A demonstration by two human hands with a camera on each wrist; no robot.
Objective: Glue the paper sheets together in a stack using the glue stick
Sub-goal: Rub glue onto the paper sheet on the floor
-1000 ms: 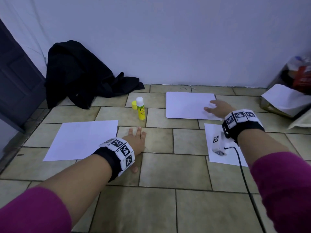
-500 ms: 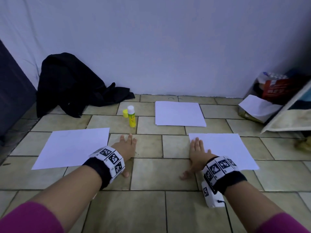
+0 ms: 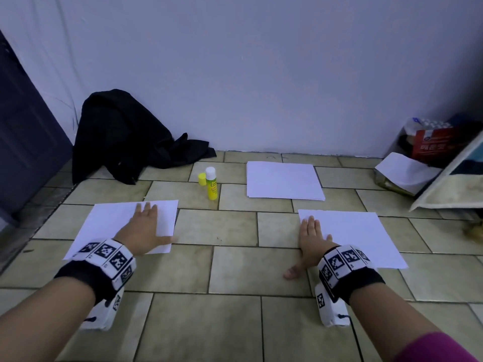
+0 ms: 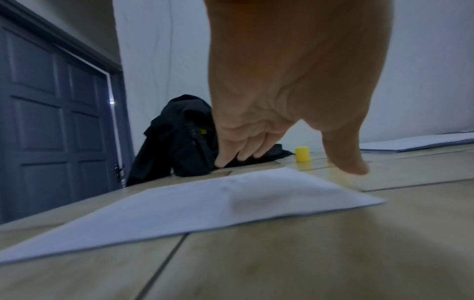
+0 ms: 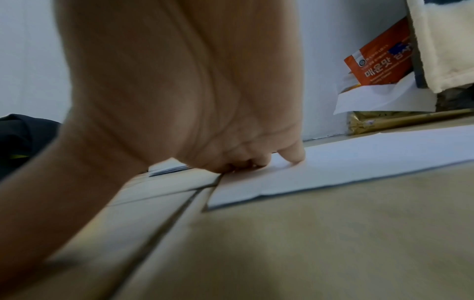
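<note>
Left hand (image 3: 142,232) now lies flat, fingers straight, on the single white paper sheet at 9 o'clock (image 3: 109,226), having left bare tile, while right hand (image 3: 312,240) stays flat on the 3 o'clock white sheet (image 3: 366,236); neither grips anything, and the uncapped yellow-green glue stick (image 3: 211,183) stands untouched at 12 o'clock beside the white paper stack (image 3: 283,181), so gluing hasn't begun.

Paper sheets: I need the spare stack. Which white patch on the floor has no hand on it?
The far stack of paper, beside the glue stick; the left hand and right hand each cover a near sheet.

Head view: high, angled forward-down over tiled floor (image 3: 235,262). Wrist views: near floor level, facing forward. Shared: black cloth (image 3: 125,137), paper sheets.
</note>
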